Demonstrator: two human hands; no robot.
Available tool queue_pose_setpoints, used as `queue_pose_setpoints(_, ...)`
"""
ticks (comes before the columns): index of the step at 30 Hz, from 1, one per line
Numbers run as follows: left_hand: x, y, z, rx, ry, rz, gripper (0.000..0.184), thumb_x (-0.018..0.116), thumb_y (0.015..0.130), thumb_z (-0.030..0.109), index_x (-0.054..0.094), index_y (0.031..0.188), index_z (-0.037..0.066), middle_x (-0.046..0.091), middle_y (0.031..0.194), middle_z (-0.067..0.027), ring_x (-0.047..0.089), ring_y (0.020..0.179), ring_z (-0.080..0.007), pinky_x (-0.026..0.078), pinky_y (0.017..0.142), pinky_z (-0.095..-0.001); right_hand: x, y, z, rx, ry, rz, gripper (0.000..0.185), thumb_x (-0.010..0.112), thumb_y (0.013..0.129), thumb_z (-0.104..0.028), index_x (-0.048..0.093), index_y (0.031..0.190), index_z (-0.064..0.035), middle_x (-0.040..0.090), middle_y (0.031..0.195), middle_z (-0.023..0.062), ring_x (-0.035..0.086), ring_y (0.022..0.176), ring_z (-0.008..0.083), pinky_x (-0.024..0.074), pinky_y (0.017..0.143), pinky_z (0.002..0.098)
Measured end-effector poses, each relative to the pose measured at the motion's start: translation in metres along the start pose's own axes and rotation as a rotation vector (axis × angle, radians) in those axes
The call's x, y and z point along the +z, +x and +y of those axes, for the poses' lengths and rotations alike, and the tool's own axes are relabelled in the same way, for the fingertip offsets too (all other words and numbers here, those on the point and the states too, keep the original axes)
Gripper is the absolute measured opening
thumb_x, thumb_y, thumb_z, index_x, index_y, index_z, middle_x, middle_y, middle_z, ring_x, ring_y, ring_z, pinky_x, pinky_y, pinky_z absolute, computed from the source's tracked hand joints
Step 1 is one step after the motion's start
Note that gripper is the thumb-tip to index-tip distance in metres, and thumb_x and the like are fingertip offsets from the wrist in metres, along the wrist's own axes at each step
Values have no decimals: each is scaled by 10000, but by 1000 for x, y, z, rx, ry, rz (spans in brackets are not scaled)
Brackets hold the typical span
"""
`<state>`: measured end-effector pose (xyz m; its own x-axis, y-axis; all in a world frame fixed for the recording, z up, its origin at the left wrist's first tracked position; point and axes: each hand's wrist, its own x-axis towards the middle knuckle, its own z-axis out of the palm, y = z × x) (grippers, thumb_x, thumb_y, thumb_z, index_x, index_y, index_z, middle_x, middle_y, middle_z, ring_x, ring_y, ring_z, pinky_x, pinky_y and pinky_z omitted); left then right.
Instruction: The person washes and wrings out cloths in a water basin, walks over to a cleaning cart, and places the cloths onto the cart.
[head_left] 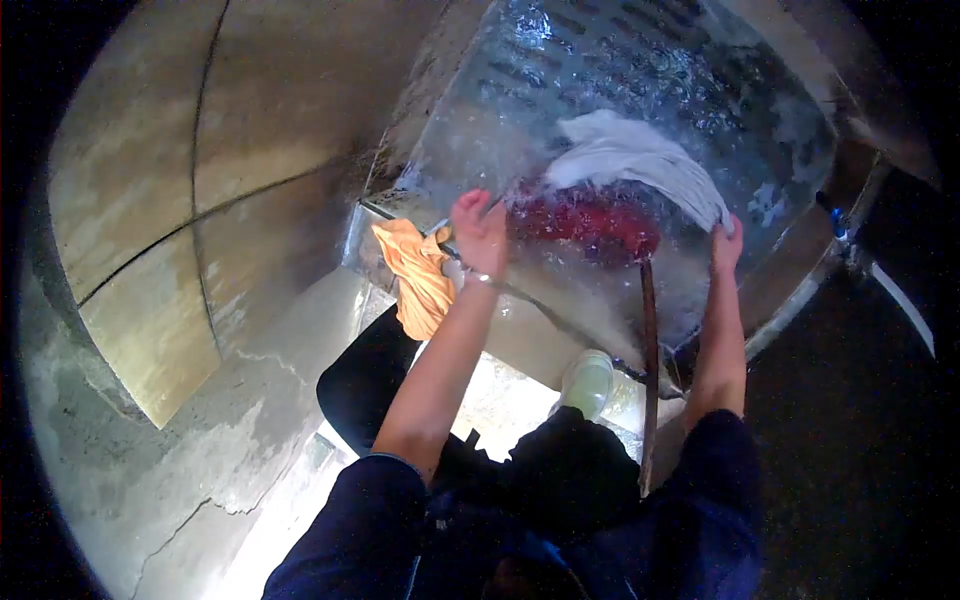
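Note:
My right hand (728, 246) is closed on one end of a white wet cloth (640, 160). The cloth arches up and to the left over the water in a basin (450, 150). Beside the basin's left part, my left hand (480, 238) is raised with fingers loosely curled and apart from the thumb; nothing shows in it. Between my hands lies a red cloth (600, 228), wet and blurred by splashing water. A bracelet (478, 275) circles my left wrist.
An orange cloth (415, 275) hangs over the ledge left of my left forearm. A brown pole (649, 370) runs from the basin towards me. A blue-handled tap (832, 215) is at the right. Large tiled slabs (130, 150) stand on the left. A pale shoe (587, 385) shows below.

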<state>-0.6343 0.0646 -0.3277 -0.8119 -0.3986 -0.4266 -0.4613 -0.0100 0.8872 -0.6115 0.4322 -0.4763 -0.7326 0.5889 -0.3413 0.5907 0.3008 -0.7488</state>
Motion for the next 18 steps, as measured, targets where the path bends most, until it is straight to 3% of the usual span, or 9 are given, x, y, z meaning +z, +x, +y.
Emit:
queue_pose_setpoints(1,-10,-5,7,-103,-87,12,422,527,744,100,306,1103,72,468,1020,-81,483,851,-160,413,703,-275,-7,3,23,-16,-192,95,317,479,679,-44,477,993,-3,549,872,83,520,781,186,422,669,283)
queue_pose_setpoints(3,-21,-15,9,-213,-167,25,423,534,743,109,313,1103,82,472,1012,-74,481,826,-151,417,676,-265,12,25,107,39,-38,210,312,474,673,-43,479,980,8,551,874,99,521,778,188,419,677,286)
queue_pose_setpoints(5,-27,-25,1,-321,-253,14,413,521,712,-9,353,1072,102,465,1010,-83,491,769,-140,423,627,-227,28,-17,22,86,390,165,335,464,647,-37,470,971,47,534,926,165,511,843,239,396,752,326)
queue_pose_setpoints(7,-20,-37,-22,-350,-177,-20,433,538,707,9,352,1087,104,462,1016,-80,488,776,-144,424,633,-240,92,-38,42,-277,-423,268,343,487,642,-62,474,966,50,485,1003,195,433,952,336,321,856,389)
queue_pose_setpoints(9,-3,-42,-36,-370,-96,-51,454,554,703,27,351,1102,107,458,1023,-77,486,782,-148,425,639,-254,92,-92,-52,-395,-350,-246,339,492,634,-24,478,972,-13,489,958,168,454,906,321,350,812,358)
queue_pose_setpoints(12,9,-35,-63,-613,-125,-163,539,599,681,91,333,1149,117,470,1005,-66,481,794,-153,425,666,-294,74,-149,-134,-518,-97,-533,298,526,599,28,491,879,-69,491,917,114,472,864,287,394,731,337)
queue_pose_setpoints(15,14,-6,-82,-307,-26,-767,615,621,679,228,298,1190,115,473,1001,-57,493,814,-176,419,714,-330,29,-182,-186,-542,126,-689,267,572,597,-9,506,843,-88,492,871,99,492,816,274,415,669,323)
queue_pose_setpoints(17,38,1,-24,-1030,-740,-566,686,621,658,365,284,1196,106,451,1024,-85,510,815,-211,435,714,-349,6,-199,-208,-562,223,-836,269,603,594,-52,518,842,-112,492,857,86,499,798,258,417,654,318)
queue_pose_setpoints(18,35,4,-27,-899,-515,-540,553,514,705,475,369,1131,153,450,1030,-104,465,873,-338,390,747,-515,-3,-206,-221,-562,225,-836,269,603,594,-52,518,842,-112,492,857,86,499,798,258,417,654,318)
